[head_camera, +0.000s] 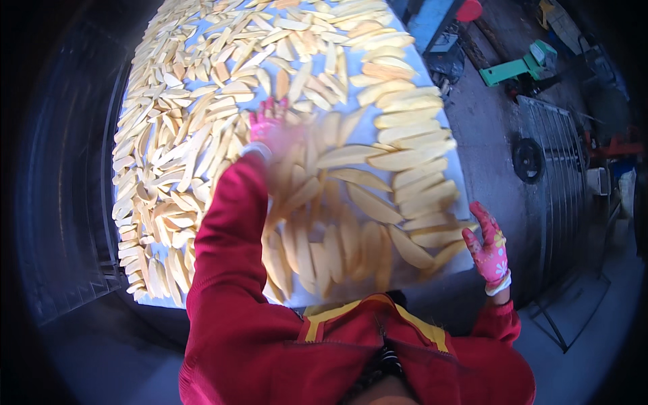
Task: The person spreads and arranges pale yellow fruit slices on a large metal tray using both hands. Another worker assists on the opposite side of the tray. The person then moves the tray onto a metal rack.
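Many pale, elongated slices [372, 202], whose exact kind I cannot tell, cover a light-coloured table [349, 283]. Along the right and near edges they lie side by side in rows; on the left they are crowded and overlap. My left hand [271, 124], in a pink glove, reaches over the middle of the slices with its fingers spread; its palm is blurred, and whether it touches them is unclear. My right hand [488, 248], in a pink flowered glove, is just off the right near corner, fingers apart and nothing between them, close to a slice that juts over the edge.
Right of the table, on the floor, are a green metal piece [511, 71], a black wheel [527, 160] and a metal rack [559, 187]. A blue post [430, 23] rises by the far right edge. Dark ribbed panels [76, 202] line the left side.
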Available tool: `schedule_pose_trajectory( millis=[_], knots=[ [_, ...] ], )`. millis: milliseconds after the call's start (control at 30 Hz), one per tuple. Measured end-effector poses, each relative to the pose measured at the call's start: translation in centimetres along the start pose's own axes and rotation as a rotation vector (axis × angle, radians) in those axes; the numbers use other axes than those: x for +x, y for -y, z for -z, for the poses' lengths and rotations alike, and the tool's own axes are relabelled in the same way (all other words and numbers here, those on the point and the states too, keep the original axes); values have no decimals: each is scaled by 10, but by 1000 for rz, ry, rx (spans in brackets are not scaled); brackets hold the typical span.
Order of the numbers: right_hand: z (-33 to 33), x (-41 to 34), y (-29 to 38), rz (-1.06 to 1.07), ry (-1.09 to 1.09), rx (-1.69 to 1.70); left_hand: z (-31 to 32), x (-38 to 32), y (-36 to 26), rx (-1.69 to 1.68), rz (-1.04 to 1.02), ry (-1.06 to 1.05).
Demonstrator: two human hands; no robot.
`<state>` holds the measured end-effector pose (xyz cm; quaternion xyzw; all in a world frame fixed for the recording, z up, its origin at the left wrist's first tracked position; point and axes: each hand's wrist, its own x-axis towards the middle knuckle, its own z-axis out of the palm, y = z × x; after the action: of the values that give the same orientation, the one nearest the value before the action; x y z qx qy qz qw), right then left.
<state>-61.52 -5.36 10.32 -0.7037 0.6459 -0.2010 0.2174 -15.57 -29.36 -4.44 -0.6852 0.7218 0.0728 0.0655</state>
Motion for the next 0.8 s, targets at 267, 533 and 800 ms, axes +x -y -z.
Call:
schedule_pose_trajectory(
  millis=[267,533,800],
  knots=[
    [113,-73,-155,81,79,60,16,-12,-107,-180,238,64],
    [216,-71,-241,117,16,50,-22,-67,-197,-251,348,63],
    [221,98,-221,512,261,-10,-16,-26,-209,-239,478,-393]
  ],
)
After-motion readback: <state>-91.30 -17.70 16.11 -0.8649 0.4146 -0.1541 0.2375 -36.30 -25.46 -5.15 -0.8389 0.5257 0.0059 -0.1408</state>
